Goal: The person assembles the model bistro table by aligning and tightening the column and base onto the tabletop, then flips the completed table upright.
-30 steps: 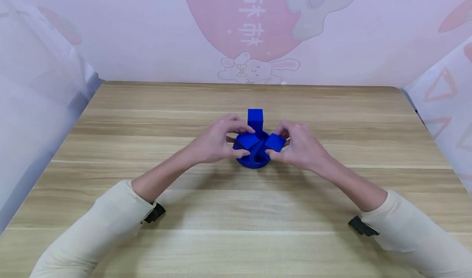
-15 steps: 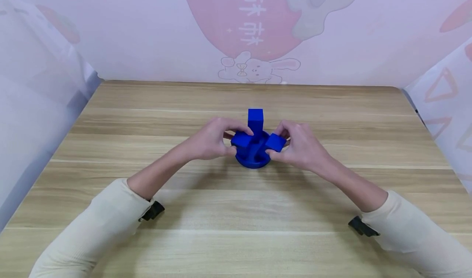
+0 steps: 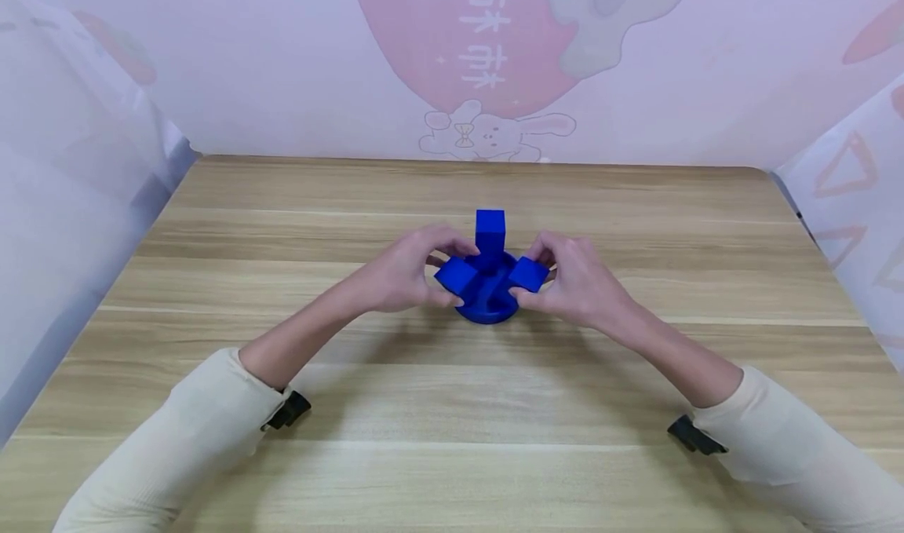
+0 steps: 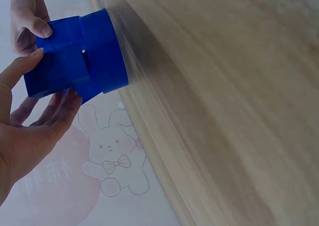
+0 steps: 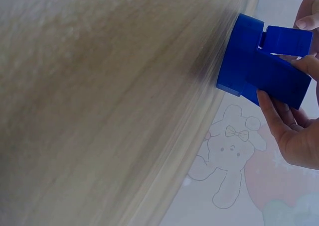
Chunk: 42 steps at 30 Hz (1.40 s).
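A round blue base (image 3: 487, 313) with raised walls stands on the wooden table. Three blue rectangular blocks rise from around it. The back block (image 3: 490, 231) is upright and untouched. On the left, my left hand (image 3: 406, 272) pinches the left block (image 3: 457, 275) between thumb and fingers; the left wrist view shows the thumb on one side of this block (image 4: 56, 71) and fingertips on the other. My right hand (image 3: 575, 282) likewise pinches the right block (image 3: 529, 274), its thumb toward me. In the right wrist view the right block (image 5: 279, 79) leans outward from the base. Whether the block bottoms are seated is hidden.
The wooden table (image 3: 452, 407) extends around the base on all sides. A pale printed backdrop (image 3: 282, 62) rises at its far edge, with further pale sheets to the left and right. Black wrist devices (image 3: 695, 435) sit at both cream sleeves.
The left hand and its block shifted left, and the block turned; the hand then came slightly back toward the base. The right hand, right block and back block stayed nearly still.
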Each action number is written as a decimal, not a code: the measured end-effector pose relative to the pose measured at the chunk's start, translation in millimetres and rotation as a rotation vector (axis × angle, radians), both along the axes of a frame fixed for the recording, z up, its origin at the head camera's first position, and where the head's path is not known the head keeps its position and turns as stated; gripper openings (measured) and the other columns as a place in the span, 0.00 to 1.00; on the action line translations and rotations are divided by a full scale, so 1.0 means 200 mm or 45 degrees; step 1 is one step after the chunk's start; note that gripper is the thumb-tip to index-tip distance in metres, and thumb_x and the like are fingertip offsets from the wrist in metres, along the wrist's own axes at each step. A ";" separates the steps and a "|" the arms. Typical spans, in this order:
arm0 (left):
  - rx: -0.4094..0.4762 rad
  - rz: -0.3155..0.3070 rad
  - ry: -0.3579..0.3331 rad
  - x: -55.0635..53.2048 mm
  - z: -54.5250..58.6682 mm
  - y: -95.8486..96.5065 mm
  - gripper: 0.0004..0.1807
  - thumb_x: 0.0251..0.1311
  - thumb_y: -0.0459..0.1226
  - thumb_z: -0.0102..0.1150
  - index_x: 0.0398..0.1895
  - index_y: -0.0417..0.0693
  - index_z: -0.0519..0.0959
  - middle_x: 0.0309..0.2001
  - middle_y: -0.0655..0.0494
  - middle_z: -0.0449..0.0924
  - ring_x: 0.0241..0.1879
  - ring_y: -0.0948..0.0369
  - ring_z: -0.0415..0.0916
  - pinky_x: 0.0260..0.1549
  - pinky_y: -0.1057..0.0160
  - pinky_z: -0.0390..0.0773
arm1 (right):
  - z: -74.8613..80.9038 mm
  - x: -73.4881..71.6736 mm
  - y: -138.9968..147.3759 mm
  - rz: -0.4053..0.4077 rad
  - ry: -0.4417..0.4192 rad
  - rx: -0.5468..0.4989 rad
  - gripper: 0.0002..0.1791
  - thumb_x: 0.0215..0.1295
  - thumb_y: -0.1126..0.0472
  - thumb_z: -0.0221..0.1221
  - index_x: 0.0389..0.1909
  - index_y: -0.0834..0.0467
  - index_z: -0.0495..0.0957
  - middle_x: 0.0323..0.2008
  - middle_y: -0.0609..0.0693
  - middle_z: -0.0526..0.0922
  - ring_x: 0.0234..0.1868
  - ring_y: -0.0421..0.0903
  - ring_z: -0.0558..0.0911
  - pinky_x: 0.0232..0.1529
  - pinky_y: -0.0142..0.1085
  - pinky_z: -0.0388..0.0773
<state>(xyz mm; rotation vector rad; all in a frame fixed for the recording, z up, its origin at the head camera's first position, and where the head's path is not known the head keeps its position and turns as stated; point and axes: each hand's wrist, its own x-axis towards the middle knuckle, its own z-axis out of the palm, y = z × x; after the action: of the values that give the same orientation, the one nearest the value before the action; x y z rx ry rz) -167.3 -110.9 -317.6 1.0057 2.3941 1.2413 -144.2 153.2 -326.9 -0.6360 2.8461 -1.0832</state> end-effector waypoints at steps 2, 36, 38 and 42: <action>-0.016 0.027 0.007 0.01 0.00 0.00 0.34 0.48 0.27 0.80 0.60 0.32 0.77 0.58 0.40 0.80 0.58 0.46 0.78 0.59 0.45 0.81 | 0.00 0.00 0.00 -0.004 -0.005 -0.002 0.17 0.53 0.60 0.76 0.35 0.63 0.79 0.32 0.55 0.88 0.34 0.51 0.86 0.33 0.38 0.80; -0.007 0.164 -0.135 -0.02 0.00 0.01 0.31 0.57 0.22 0.71 0.66 0.33 0.75 0.62 0.38 0.75 0.54 0.45 0.80 0.50 0.54 0.86 | -0.01 -0.01 0.00 -0.001 0.018 0.012 0.18 0.54 0.59 0.76 0.36 0.64 0.79 0.33 0.56 0.88 0.34 0.51 0.86 0.33 0.38 0.82; -0.005 0.195 -0.153 -0.02 -0.01 0.01 0.33 0.57 0.25 0.73 0.67 0.34 0.74 0.60 0.38 0.76 0.52 0.45 0.81 0.50 0.54 0.86 | -0.01 -0.01 0.00 -0.002 0.013 0.010 0.18 0.54 0.59 0.76 0.37 0.64 0.79 0.34 0.56 0.88 0.34 0.51 0.86 0.33 0.38 0.82; 0.030 0.238 -0.215 -0.03 -0.01 0.02 0.33 0.57 0.24 0.70 0.67 0.34 0.73 0.57 0.38 0.78 0.52 0.45 0.82 0.52 0.53 0.85 | -0.01 -0.01 0.00 -0.003 0.015 0.005 0.18 0.54 0.59 0.76 0.36 0.64 0.79 0.34 0.57 0.88 0.34 0.51 0.86 0.33 0.38 0.81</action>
<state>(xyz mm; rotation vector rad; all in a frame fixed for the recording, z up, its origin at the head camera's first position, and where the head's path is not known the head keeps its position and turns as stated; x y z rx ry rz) -172.7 -107.5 -319.8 0.6656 2.3892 1.3611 -145.8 153.4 -328.3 -0.6408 2.8589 -1.0771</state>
